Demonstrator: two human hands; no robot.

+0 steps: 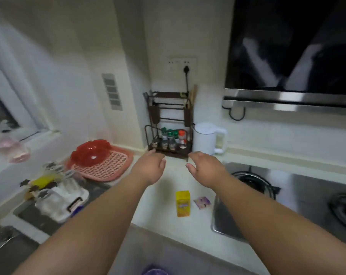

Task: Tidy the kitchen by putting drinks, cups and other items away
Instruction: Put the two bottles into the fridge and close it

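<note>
Both arms reach forward over the pale counter (168, 219). My left hand (150, 167) hovers just in front of the dark spice rack (169, 124), fingers loosely bent, holding nothing. My right hand (204, 167) is level with it, at the rack's right front corner, also relaxed and holding nothing. The rack's bottom shelf carries several spice jars (170, 138). A yellow drink carton (182, 203) lies on the counter below my hands, with a small purple packet (202, 202) right of it. Clear cups (55, 187) stand on a white rack at the left.
A white electric kettle (207, 138) stands right of the spice rack. A red bowl (90, 150) sits on a pink draining tray (116, 167). The gas hob (253, 181) fills the right side under a black extractor hood (291, 56). A pink bottle (13, 149) rests on the windowsill.
</note>
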